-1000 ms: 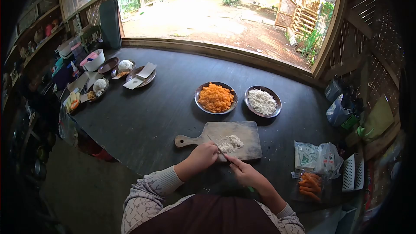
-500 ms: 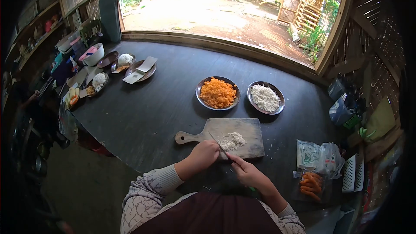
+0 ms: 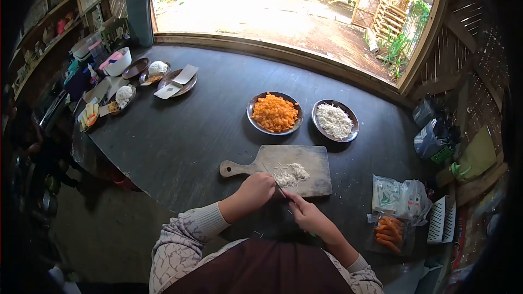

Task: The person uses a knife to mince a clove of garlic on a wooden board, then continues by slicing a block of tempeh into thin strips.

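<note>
A wooden cutting board (image 3: pixel 318 158) with its handle to the left bears a small heap of pale shreds (image 3: pixel 297 172). My right hand (image 3: pixel 309 216) is closed on a knife (image 3: pixel 280 189) at the board's front edge. The blade points up and left. Beside the blade, my left hand (image 3: pixel 258 189) is closed at the board's lower left; what its fingers pinch, if anything, is hidden. Behind the board stand a bowl of chopped orange pieces (image 3: pixel 274 112) and a bowl of white shreds (image 3: pixel 334 121).
Carrots in a bag (image 3: pixel 388 234), plastic packets (image 3: pixel 388 194) and a white grater (image 3: pixel 437 220) lie at the right. Plates with food and papers (image 3: pixel 176 83) stand at the back left. At the far left a person (image 3: pixel 41 144) is partly visible.
The view has shifted slightly. Both hands stay at the board's front edge with almost the same pose. The person at the far left has moved somewhat.
</note>
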{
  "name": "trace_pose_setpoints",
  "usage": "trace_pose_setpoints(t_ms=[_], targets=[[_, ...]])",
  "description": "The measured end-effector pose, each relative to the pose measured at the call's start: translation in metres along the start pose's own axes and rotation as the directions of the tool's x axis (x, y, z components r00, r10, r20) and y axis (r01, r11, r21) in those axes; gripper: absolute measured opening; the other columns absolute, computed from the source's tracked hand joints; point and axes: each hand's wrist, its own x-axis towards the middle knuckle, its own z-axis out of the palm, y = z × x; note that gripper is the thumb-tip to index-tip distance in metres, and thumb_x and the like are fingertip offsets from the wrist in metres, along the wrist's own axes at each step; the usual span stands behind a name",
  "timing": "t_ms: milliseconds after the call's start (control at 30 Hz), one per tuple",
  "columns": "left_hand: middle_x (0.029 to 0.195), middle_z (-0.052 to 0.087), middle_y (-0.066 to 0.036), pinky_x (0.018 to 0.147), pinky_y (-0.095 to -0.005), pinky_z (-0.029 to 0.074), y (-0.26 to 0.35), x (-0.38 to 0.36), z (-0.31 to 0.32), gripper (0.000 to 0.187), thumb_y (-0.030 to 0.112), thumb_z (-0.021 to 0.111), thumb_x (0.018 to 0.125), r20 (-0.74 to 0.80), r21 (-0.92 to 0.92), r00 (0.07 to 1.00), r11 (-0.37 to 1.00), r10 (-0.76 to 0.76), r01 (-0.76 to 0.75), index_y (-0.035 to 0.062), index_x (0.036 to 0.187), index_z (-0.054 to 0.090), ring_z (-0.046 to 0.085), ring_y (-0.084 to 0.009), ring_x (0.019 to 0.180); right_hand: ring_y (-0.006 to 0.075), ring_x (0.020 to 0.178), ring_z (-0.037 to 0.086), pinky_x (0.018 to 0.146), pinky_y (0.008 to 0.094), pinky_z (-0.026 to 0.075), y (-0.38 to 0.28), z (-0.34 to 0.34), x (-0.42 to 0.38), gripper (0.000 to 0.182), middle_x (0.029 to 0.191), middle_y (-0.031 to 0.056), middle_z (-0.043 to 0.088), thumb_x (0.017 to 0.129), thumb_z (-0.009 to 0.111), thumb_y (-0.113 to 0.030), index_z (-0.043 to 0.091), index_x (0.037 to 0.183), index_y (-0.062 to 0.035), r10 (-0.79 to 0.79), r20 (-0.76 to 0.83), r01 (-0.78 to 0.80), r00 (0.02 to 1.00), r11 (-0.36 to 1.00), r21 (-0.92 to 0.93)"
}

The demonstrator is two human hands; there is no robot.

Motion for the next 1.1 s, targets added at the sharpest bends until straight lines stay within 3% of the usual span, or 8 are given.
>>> trace_pose_setpoints(t_ms=[33,100,333,733,833,900,1000,1100], targets=[[0.08,0.062,-0.016,0.071,-0.0412,0.05,-0.001,0.0,0.001,0.013,0.01,0.059,0.076,0.0,0.008,1.0,1.0,0.008,-0.008,-0.0014,0.075,0.065,0.061,-0.0331,0.077,0.0058,0.044,0.041,0.042,0.0241,0.039,-0.003,0.001,0.0,0.042,0.058,-0.0019,0.043,0.098,0.043,-0.019,0.04,0.141,-0.0236,0.003,-0.003,-0.003,1.0,1.0,0.005],[0.08,0.062,-0.016,0.071,-0.0411,0.05,0.003,-0.001,-0.002,0.013,0.01,0.059,0.075,0.022,0.014,1.0,1.0,0.001,-0.001,-0.0014,0.075,0.065,0.061,-0.033,0.077,0.0099,0.049,0.047,0.051,0.0278,0.046,-0.008,-0.002,0.002,0.043,0.063,0.0065,0.052,0.098,0.042,-0.021,0.041,0.14,-0.0276,0.032,0.006,-0.032,0.999,0.999,-0.013],[0.081,0.061,-0.016,0.07,-0.04,0.05,0.004,-0.002,-0.001,0.012,0.01,0.061,0.074,-0.007,-0.062,0.999,0.997,-0.054,0.054,-0.0015,0.074,0.065,0.061,-0.0323,0.076,0.0092,0.048,0.045,0.05,0.0271,0.044,-0.002,-0.005,0.0,0.042,0.06,0.0037,0.048,0.099,0.043,-0.023,0.041,0.14,-0.0275,0.069,0.026,-0.07,0.997,0.997,0.042],[0.079,0.061,-0.016,0.069,-0.0409,0.049,0.003,-0.002,0.0,0.012,0.01,0.061,0.073,-0.009,-0.017,0.999,0.999,-0.035,0.034,-0.0014,0.074,0.065,0.061,-0.033,0.076,0.0081,0.047,0.041,0.048,0.0256,0.042,0.0,-0.005,-0.002,0.042,0.057,0.0023,0.044,0.099,0.043,-0.023,0.041,0.14,-0.0272,0.038,0.038,-0.041,0.999,0.998,0.056],[0.079,0.061,-0.016,0.069,-0.0408,0.049,0.005,-0.003,-0.001,0.013,0.011,0.061,0.074,-0.013,-0.011,0.999,0.999,-0.04,0.04,-0.0013,0.074,0.065,0.061,-0.033,0.076,0.0111,0.051,0.048,0.054,0.0274,0.045,-0.002,-0.003,0.0,0.042,0.06,0.0061,0.051,0.098,0.043,-0.023,0.041,0.14,-0.0274,0.085,0.036,-0.084,0.996,0.996,-0.004],[0.08,0.061,-0.016,0.07,-0.0406,0.049,0.005,-0.003,-0.001,0.013,0.011,0.061,0.074,-0.007,-0.003,0.999,0.999,-0.041,0.041,-0.0011,0.074,0.065,0.061,-0.033,0.076,0.0154,0.059,0.055,0.062,0.0297,0.049,0.009,0.003,0.006,0.043,0.069,0.012,0.06,0.098,0.044,-0.023,0.041,0.14,-0.0271,-0.067,-0.04,0.063,0.997,0.994,-0.087],[0.081,0.062,-0.015,0.07,-0.0402,0.049,0.005,-0.002,0.002,0.013,0.011,0.06,0.076,-0.005,0.017,0.999,0.999,-0.032,0.033,-0.0008,0.075,0.065,0.061,-0.033,0.077,0.0187,0.065,0.06,0.068,0.0306,0.049,0.0,-0.004,0.006,0.043,0.079,0.0171,0.065,0.097,0.045,-0.024,0.041,0.14,-0.0263,0.039,0.015,-0.037,0.999,0.996,-0.082],[0.082,0.062,-0.015,0.071,-0.04,0.049,0.008,-0.004,-0.001,0.013,0.011,0.06,0.076,-0.029,0.035,0.999,0.999,-0.027,0.028,-0.0005,0.075,0.066,0.061,-0.033,0.077,0.0165,0.062,0.057,0.066,0.0296,0.049,-0.001,-0.006,0.001,0.043,0.074,0.0145,0.062,0.097,0.045,-0.024,0.041,0.14,-0.0264,0.003,0.01,-0.003,1.0,1.0,-0.025]])
